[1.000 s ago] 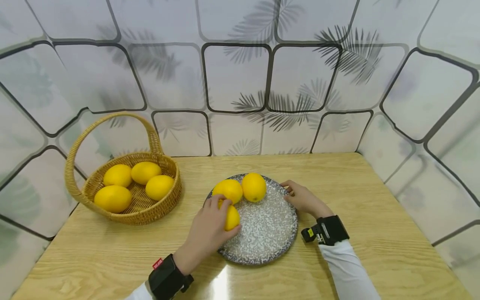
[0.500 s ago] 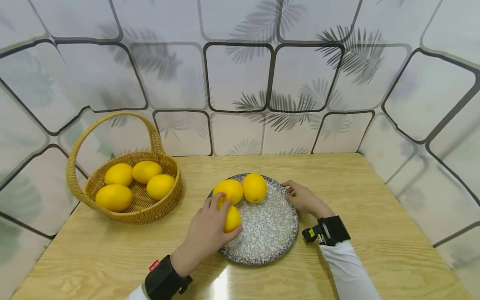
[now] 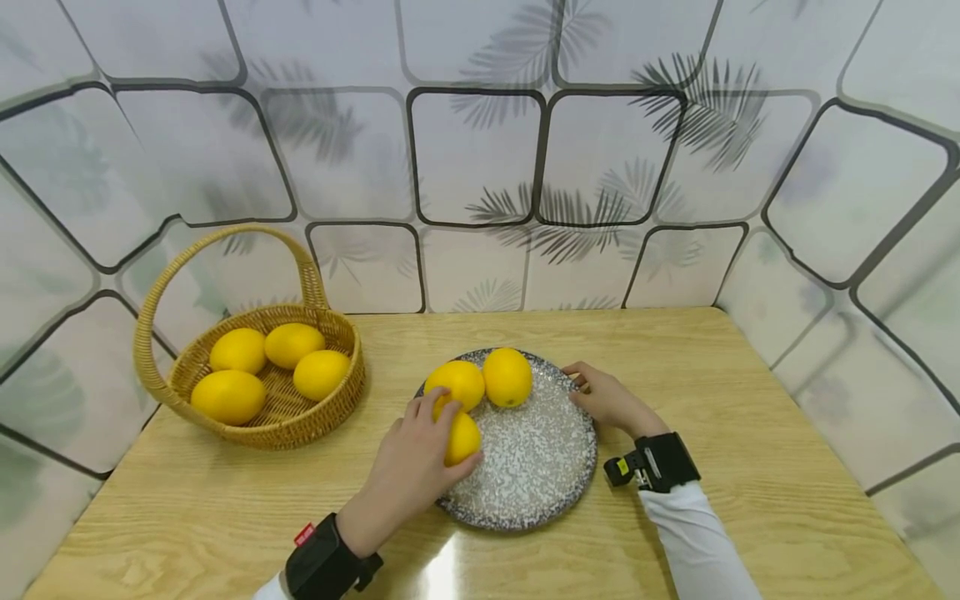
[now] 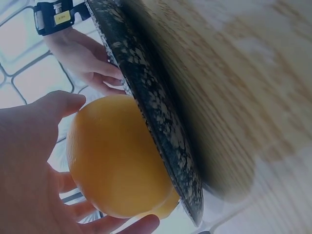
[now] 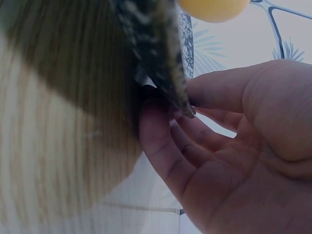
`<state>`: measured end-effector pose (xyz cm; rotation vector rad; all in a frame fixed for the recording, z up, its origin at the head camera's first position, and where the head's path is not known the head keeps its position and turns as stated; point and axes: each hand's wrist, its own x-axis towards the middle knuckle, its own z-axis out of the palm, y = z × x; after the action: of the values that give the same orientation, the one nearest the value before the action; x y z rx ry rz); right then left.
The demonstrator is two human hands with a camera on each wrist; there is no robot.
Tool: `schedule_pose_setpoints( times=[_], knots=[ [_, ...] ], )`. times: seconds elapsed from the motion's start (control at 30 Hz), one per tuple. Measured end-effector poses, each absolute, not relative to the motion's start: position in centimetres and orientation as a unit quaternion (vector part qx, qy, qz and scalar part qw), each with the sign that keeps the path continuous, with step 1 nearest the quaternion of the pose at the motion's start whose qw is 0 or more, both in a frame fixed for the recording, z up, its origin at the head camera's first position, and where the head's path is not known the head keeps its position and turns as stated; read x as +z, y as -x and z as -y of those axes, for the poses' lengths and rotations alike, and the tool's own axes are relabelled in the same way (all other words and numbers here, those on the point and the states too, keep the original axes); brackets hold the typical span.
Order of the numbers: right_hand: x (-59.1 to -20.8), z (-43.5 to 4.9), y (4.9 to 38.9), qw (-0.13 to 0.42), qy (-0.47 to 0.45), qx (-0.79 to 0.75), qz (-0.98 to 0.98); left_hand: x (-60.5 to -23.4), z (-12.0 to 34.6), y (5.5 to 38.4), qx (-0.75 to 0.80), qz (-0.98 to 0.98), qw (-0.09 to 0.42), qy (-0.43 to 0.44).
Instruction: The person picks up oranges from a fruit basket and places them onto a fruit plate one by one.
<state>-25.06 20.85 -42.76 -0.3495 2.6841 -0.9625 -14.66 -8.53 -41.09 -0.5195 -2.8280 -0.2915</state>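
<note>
In the head view, a round speckled grey plate (image 3: 528, 462) with a dark rim lies on the wooden table. My left hand (image 3: 412, 454) is curled over a yellow lemon (image 3: 463, 440) at the plate's left side. The left wrist view shows this lemon (image 4: 117, 156) close up, between thumb and fingers, against the plate's rim (image 4: 156, 107). Two more lemons, one at the back left (image 3: 459, 383) and one beside it (image 3: 507, 377), rest on the plate. At the right edge, my right hand (image 3: 611, 402) pinches the rim, thumb above and fingers below, as the right wrist view shows.
A wicker basket (image 3: 300, 432) with a tall arched handle stands at the left of the table (image 3: 720, 392), holding several lemons (image 3: 228, 397). Behind the table rises a patterned wall (image 3: 480, 158), which also closes in both sides. Each wrist wears a black camera band (image 3: 667, 460).
</note>
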Motion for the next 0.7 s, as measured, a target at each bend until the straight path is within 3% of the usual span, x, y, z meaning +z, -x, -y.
schedule_pose_setpoints(
  times=[0.7],
  knots=[
    [-42.67, -20.86, 25.14, 0.137, 0.121, -0.329, -0.926, -40.87, 8.82, 14.44, -0.111, 0.972, 0.112, 0.172]
  ],
)
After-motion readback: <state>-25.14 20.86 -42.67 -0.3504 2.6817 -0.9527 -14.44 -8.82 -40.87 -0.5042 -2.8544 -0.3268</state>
